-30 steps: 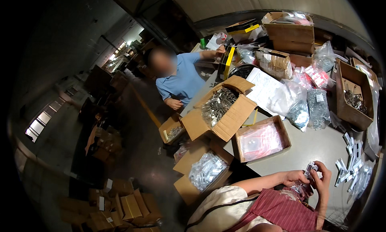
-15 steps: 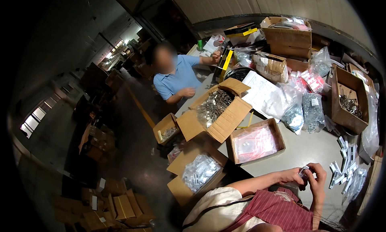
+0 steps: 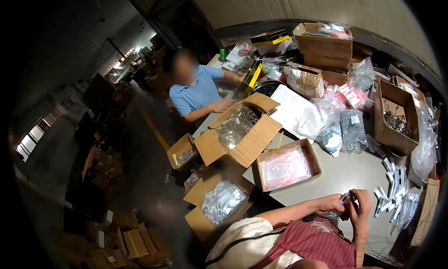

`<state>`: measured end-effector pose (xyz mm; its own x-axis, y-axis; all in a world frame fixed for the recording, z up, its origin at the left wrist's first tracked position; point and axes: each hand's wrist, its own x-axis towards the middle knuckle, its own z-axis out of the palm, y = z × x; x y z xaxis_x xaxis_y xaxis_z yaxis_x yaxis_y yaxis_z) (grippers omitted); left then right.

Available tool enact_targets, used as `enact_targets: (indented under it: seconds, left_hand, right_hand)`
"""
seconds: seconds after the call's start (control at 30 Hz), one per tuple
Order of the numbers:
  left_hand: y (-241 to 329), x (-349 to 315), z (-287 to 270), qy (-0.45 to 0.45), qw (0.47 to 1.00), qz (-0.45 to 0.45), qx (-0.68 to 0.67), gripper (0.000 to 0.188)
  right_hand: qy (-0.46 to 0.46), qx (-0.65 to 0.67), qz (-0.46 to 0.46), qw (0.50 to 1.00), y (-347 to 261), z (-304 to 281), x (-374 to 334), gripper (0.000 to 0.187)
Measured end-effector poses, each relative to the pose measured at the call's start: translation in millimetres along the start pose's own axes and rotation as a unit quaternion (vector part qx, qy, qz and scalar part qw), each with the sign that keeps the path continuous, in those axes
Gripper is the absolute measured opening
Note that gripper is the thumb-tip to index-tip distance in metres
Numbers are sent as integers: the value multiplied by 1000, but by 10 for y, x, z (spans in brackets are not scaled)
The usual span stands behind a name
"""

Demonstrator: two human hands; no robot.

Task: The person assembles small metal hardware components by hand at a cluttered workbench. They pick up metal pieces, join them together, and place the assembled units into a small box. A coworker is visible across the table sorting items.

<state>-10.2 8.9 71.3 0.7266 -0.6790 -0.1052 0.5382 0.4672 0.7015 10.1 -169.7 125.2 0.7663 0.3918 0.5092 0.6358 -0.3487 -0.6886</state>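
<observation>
Co-worker's hand (image 3: 221,106) shifts toward open carton (image 3: 256,145) | your left grip (image 3: 331,203) holds the clear bag (image 3: 333,214) by the desk (image 3: 345,171); right grip (image 3: 360,205): cannot tell | probably light, slippery; pinch its edge

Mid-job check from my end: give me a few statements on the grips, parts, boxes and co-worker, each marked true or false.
1. The left grip holds something in clear plastic. True.
2. The right grip is well apart from the left grip. False: the right grip is close beside it.
3. Silver pieces lie left of both grips. False: the silver pieces lie to their right, on the table.
4. A co-worker wears a blue shirt. True.
5. The cardboard box heaped with metal parts is closed. False: the cardboard box stands open.
</observation>
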Motion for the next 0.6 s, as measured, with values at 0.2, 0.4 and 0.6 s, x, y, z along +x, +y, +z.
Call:
enact_targets:
  seconds: [0.2,0.4,0.6]
  left_hand:
    - [76,-61,15,-24,999,4,24,26]
    - [-36,-126,-19,24,999,1,-39,20]
    - [4,-151,-30,12,999,-5,-49,23]
  right_hand:
    - [-31,33,24,999,-23,-16,29,19]
    - [-43,107,73,991,18,-40,-7,21]
    - [11,188,155,970,-32,166,-190,20]
